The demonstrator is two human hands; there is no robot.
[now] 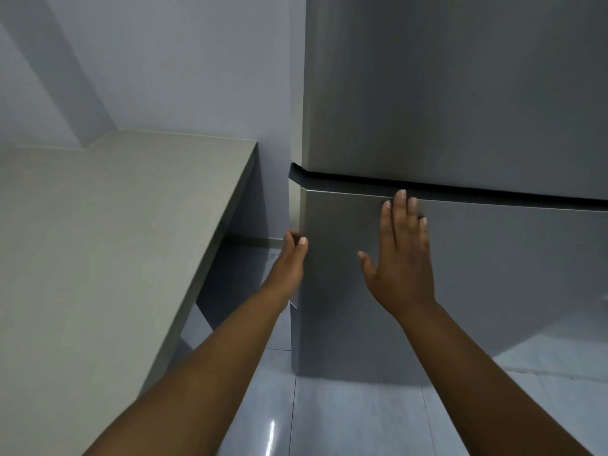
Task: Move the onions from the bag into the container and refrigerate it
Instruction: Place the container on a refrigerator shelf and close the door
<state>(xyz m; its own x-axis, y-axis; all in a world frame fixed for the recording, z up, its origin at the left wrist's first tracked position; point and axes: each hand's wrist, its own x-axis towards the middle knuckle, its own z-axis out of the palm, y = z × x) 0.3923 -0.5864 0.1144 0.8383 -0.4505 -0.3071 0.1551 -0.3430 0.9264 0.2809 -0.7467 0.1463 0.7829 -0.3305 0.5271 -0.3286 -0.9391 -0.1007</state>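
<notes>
Against the lower door [493,274] of the tall brushed-steel refrigerator [460,93], both bare hands are placed. The right hand [399,255] lies flat on the door face just below its top edge, fingers extended and spread, holding nothing. The left hand [291,258] sits at the door's left vertical edge, fingers curled around that edge, thumb on the front face. Both doors appear shut, with a dark gap between them. Left of the refrigerator stands a bare grey-beige counter [115,225], its right edge near the left hand. Glossy grey floor tiles [345,416] lie below. Onions, bag and container are not visible.
</notes>
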